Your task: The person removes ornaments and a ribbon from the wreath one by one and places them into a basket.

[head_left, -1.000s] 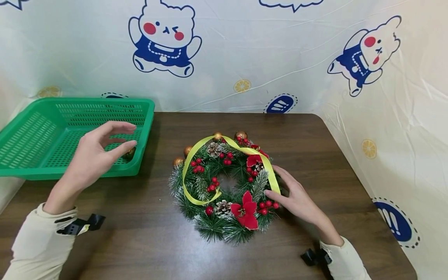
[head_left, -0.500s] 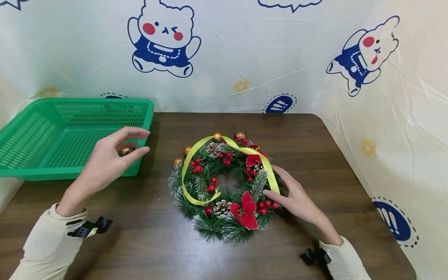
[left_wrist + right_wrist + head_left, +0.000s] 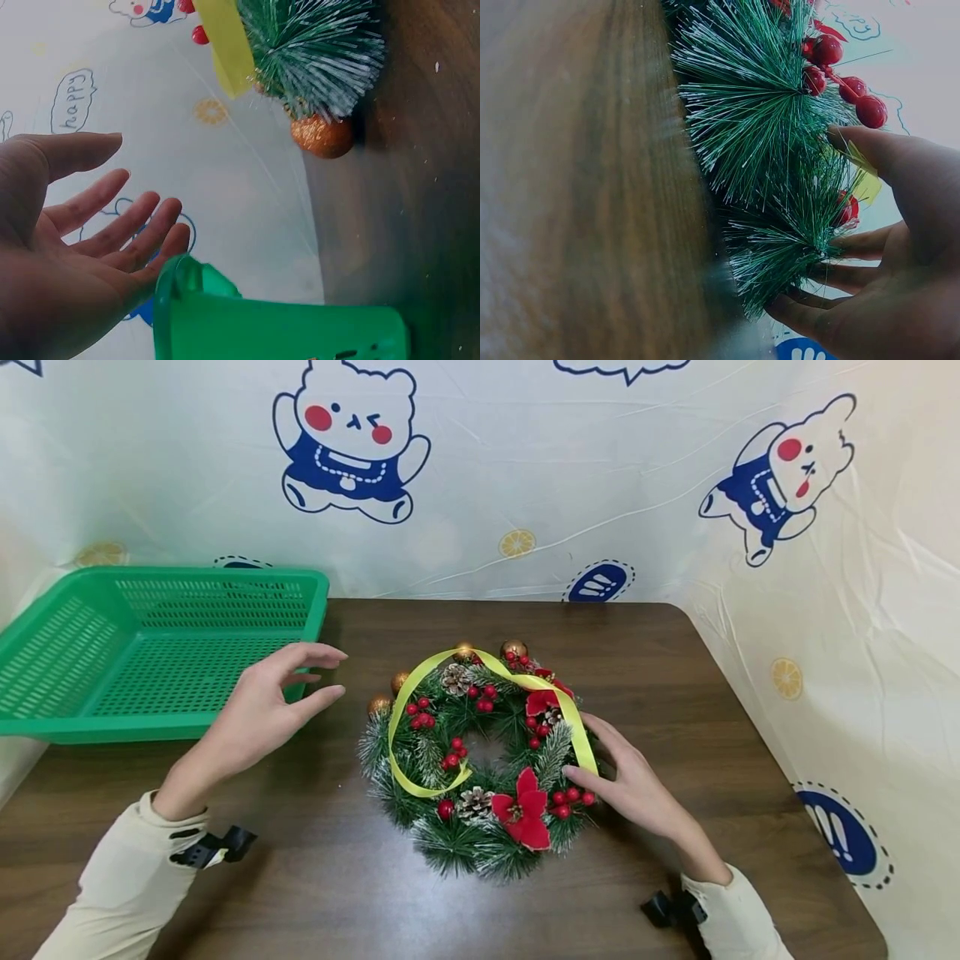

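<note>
A round green Christmas wreath (image 3: 431,843) lies on the table, with red berries, pine cones and red poinsettias. A yellow ribbon (image 3: 584,745) loops over its top. Several coppery baubles (image 3: 380,705) sit along its far left rim. My right hand (image 3: 633,781) holds the wreath's right rim, thumb over the ribbon's end and fingers at the outer needles. My left hand (image 3: 262,714) hovers between the green basket (image 3: 112,730) and the wreath, thumb and fingers apart; its palm is bare in the left wrist view. It hides the basket's near right corner.
Dark wood makes up the tabletop (image 3: 337,877). A pale cartoon-printed sheet (image 3: 480,460) hangs behind and along the right side. The basket stands at the table's far left. Black straps with small cameras (image 3: 213,847) circle both wrists.
My left hand has moved right from over the basket toward the wreath. A coppery bauble seen in the basket's corner earlier is hidden behind it now. My right hand stays put.
</note>
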Tool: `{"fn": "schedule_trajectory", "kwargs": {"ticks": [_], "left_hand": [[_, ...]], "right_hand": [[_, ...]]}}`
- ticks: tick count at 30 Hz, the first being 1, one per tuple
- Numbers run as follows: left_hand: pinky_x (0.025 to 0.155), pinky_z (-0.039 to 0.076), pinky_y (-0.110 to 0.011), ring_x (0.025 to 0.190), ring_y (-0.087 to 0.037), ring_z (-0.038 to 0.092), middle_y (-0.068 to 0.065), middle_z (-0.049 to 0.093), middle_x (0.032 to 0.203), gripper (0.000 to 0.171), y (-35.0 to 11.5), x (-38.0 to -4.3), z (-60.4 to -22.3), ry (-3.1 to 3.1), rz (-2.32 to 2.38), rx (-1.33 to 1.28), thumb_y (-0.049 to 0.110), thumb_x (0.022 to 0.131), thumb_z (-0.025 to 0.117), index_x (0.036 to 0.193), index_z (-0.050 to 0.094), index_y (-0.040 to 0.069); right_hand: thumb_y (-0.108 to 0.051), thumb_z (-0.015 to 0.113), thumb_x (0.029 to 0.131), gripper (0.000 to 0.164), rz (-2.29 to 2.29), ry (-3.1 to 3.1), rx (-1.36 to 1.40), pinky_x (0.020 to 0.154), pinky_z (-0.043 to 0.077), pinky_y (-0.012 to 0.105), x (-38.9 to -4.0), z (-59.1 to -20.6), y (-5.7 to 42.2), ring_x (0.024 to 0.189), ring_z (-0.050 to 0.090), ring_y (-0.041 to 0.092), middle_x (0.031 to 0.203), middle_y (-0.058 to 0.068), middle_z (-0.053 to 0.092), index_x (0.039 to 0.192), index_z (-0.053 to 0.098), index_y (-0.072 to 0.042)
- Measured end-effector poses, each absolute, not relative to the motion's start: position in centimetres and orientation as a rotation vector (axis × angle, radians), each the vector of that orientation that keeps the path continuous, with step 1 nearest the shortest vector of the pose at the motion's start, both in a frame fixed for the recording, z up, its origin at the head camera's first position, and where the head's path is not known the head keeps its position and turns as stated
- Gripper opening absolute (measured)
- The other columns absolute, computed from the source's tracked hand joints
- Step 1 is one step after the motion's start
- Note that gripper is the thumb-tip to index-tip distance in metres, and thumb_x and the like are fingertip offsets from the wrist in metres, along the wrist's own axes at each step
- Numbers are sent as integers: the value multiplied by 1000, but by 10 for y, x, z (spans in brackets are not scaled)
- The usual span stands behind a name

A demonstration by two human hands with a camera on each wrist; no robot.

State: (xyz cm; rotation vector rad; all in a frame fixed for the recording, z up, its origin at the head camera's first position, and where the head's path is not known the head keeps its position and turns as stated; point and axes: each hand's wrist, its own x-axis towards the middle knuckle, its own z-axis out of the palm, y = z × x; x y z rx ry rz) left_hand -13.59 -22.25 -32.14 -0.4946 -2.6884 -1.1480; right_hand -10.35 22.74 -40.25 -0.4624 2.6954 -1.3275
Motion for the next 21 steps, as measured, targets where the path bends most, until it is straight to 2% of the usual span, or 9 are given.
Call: {"fn": "schedule_trajectory", "kwargs": {"ticks": [5,9,21], "left_hand": [[98,48,-43,119,-19,55,-1,59,128,37,-217,-139,-329,-2668,-1130,-564,11,91,74,126,62,14],[99,47,-47,119,-24,55,-4,58,131,37,-212,-140,-335,-2658,-1118,-625,9,90,74,125,62,12],[94,49,-53,118,-27,56,-8,58,128,33,-199,-146,-362,-2675,-1111,-690,8,91,72,123,62,11]], "right_hand": [[-41,73,91,75,-1338,2693,-469,107,43,51,-104,-403,227,136,46,26,155,0,35,154,34,-26],[-42,72,91,76,-1325,2701,-464,107,42,52,-103,-402,228,137,44,27,156,1,34,154,33,-25],[-43,72,91,77,-1311,2702,-461,106,43,52,-104,-404,228,138,43,27,156,1,34,154,33,-25]]}}
